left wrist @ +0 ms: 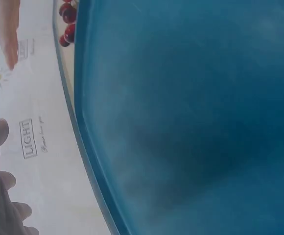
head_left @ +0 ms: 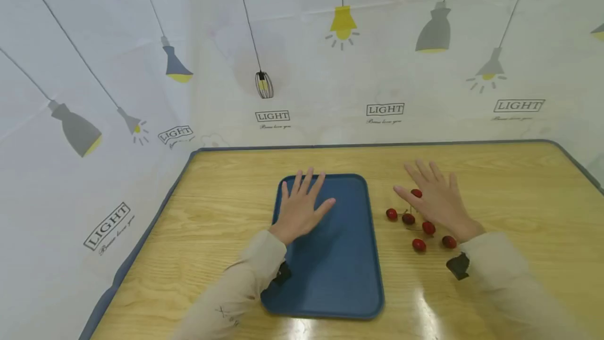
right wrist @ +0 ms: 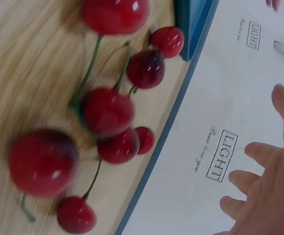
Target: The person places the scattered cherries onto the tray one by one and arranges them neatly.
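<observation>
A blue rectangular tray (head_left: 349,277) lies on the wooden table with nothing on it. Over its upper left part hovers my left hand (head_left: 298,213), palm down, fingers straight and spread, holding nothing. To the right of the tray, several dark red cherries (head_left: 418,245) with green stems lie loose on the table. My right hand (head_left: 439,201) is above them, its fingers spread and straight, partly covering the group from the head view. In the right wrist view the cherries (right wrist: 44,163) lie below that hand (right wrist: 267,191), and no cherry is between its fingers.
The wooden table (head_left: 222,198) has a dark blue edge (head_left: 358,145). Behind and to the left stands a white wall covering (head_left: 311,77) printed with hanging lamps and the word LIGHT. Dark wrist straps (head_left: 459,266) sit at my beige sleeves (head_left: 500,261).
</observation>
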